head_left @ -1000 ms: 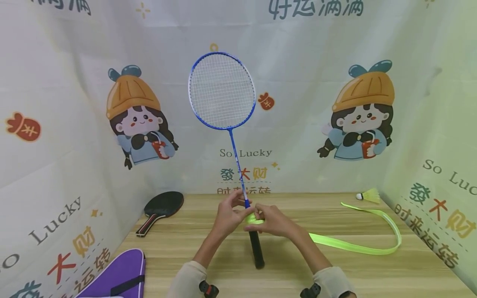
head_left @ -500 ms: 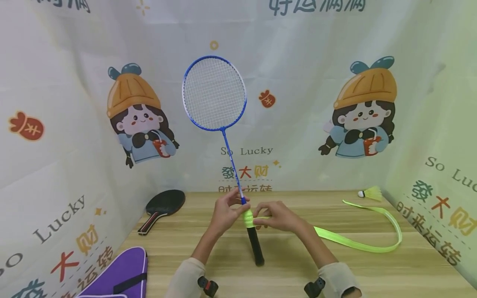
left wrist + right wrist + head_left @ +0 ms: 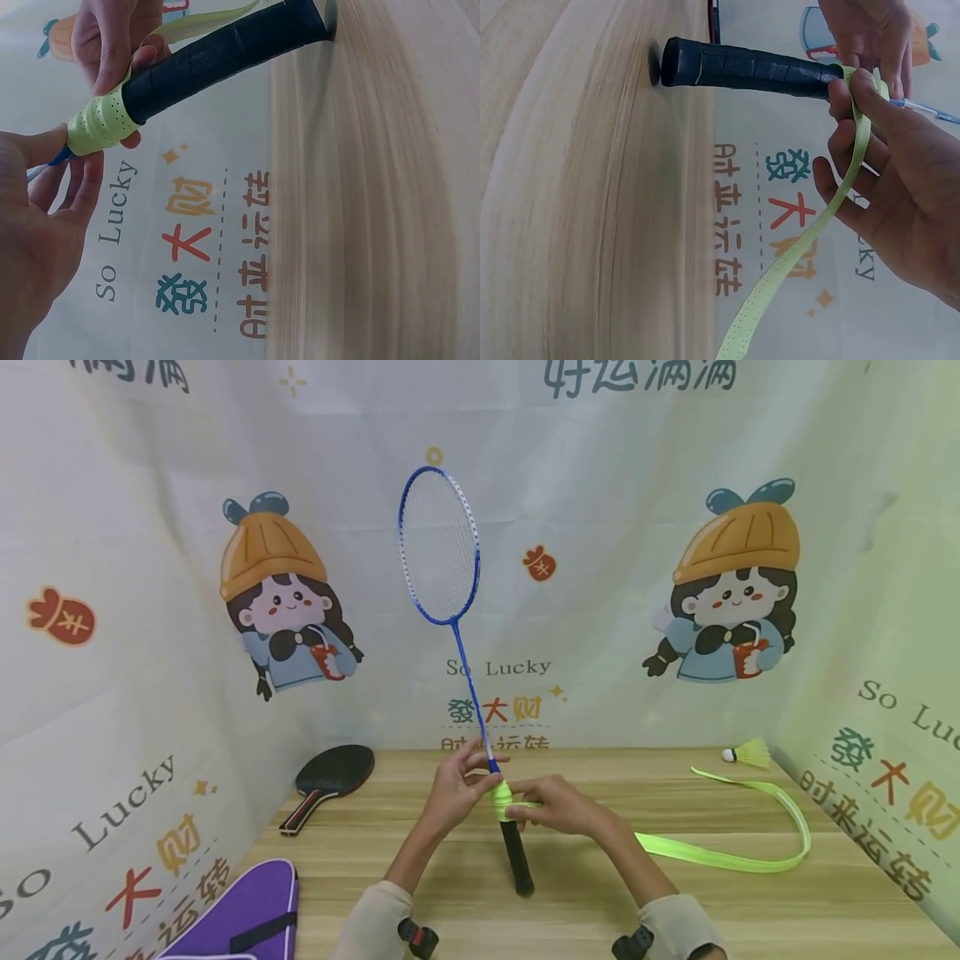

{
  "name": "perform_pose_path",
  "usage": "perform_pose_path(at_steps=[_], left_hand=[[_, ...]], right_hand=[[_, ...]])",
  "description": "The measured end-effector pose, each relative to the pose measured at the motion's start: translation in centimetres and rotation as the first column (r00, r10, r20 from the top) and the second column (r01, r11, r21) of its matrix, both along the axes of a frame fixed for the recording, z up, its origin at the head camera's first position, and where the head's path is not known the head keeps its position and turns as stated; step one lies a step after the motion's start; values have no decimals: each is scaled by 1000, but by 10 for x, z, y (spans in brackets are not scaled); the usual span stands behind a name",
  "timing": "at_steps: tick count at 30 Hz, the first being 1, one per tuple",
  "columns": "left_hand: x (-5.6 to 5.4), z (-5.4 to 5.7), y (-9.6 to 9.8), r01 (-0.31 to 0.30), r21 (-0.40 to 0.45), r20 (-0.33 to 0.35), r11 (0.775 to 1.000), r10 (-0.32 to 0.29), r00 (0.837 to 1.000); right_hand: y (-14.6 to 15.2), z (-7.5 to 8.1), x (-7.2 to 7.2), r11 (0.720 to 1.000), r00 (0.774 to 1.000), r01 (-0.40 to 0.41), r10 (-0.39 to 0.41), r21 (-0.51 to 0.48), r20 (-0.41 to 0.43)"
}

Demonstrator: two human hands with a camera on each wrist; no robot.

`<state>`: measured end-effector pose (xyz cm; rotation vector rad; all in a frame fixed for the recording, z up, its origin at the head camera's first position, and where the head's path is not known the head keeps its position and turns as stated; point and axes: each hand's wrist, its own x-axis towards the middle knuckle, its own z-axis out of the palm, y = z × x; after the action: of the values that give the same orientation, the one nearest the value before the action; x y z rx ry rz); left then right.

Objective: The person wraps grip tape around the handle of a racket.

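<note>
A blue and white badminton racket stands tilted, its head up and its black handle pointing down at the table. Neon-yellow perforated grip tape is wound in several turns around the top of the handle. My left hand pinches the racket where the shaft meets the wrapped part. My right hand pinches the tape against the handle just below. From the right fingers the loose tape runs off across the palm, and its tail lies curved on the table to the right.
A black table tennis bat lies at the back left of the wooden table. A purple racket cover is at the front left. A yellow shuttlecock rests at the back right. Printed cloth walls surround the table.
The racket has turned about its shaft, so its head now shows narrower. My right hand has moved out from the handle with the tape and come back against it. The left hand keeps its hold.
</note>
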<state>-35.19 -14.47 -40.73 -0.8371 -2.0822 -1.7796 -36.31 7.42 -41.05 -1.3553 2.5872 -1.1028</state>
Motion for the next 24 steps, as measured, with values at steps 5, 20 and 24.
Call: perform_pose_path(at_steps=[5, 20, 24], left_hand=[[1, 1, 2, 41, 21, 14, 999, -41, 999], [0, -7, 8, -75, 14, 26, 997, 74, 997], [0, -10, 15, -109, 21, 32, 994, 109, 994]], right_hand=[[-2, -1, 1, 1000, 1000, 15, -15, 5, 2], [1, -5, 0, 990, 989, 138, -138, 1, -47], [-3, -7, 1, 985, 983, 170, -169, 9, -68]])
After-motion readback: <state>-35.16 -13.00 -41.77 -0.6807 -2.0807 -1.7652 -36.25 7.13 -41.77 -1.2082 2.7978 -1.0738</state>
